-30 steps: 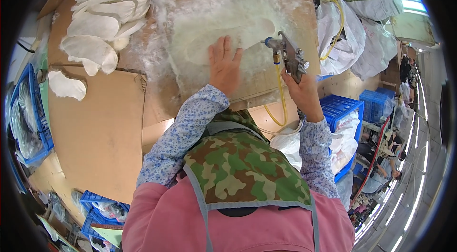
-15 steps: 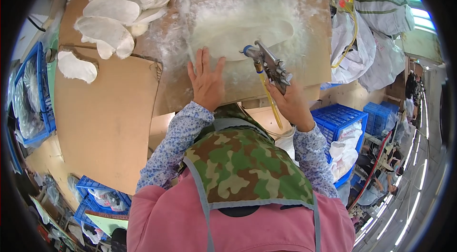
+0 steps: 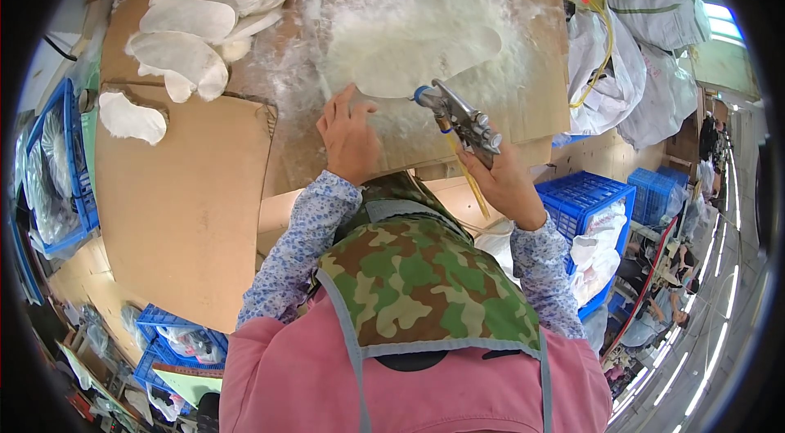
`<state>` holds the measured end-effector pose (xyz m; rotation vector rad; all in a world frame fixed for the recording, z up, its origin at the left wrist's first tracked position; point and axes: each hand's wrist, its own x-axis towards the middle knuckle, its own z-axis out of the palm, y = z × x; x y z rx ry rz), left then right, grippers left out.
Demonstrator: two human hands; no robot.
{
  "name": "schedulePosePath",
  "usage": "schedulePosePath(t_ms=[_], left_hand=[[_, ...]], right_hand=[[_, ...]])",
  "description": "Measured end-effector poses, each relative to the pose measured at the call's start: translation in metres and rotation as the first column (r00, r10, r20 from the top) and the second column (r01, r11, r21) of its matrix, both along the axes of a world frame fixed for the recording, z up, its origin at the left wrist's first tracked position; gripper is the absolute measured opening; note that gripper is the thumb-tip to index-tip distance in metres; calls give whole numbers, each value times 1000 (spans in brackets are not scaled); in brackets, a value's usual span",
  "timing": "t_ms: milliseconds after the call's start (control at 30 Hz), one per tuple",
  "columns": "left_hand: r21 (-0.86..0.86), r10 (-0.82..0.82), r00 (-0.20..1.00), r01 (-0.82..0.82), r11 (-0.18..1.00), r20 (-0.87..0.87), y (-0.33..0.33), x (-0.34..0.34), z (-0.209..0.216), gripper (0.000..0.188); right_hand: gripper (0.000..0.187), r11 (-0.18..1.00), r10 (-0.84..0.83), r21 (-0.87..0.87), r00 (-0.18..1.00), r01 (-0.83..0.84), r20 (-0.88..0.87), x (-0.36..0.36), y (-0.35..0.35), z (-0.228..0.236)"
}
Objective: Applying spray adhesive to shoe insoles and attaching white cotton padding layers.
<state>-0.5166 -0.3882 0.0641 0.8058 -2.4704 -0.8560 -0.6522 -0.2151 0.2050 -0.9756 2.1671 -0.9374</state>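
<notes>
Now the gun [image 3: 464, 121] points at the sole's near edge, whereas a second ago its nozzle faced the right end. The sole [image 3: 417, 65] lies on the fibre-strewn cardboard [image 3: 527, 122]. Gripping the gun by its handle, the right hand [image 3: 509, 185] is on the near right of the sole. The left hand [image 3: 350, 137], earlier flat on the sole, is now off its near left edge, loosely bent with the thumb apart; whether a fingertip touches the sole cannot be told. Left of the sole, the pile [image 3: 196, 16] looks unchanged.
</notes>
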Motion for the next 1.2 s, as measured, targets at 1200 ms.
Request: schedulePosePath(t_ms=[1200], left_hand=[[856,452,853,-12,517,-261,-137,120,62,38]], right_hand=[[33,971,-220,-62,966,230,134,-57,42,6]])
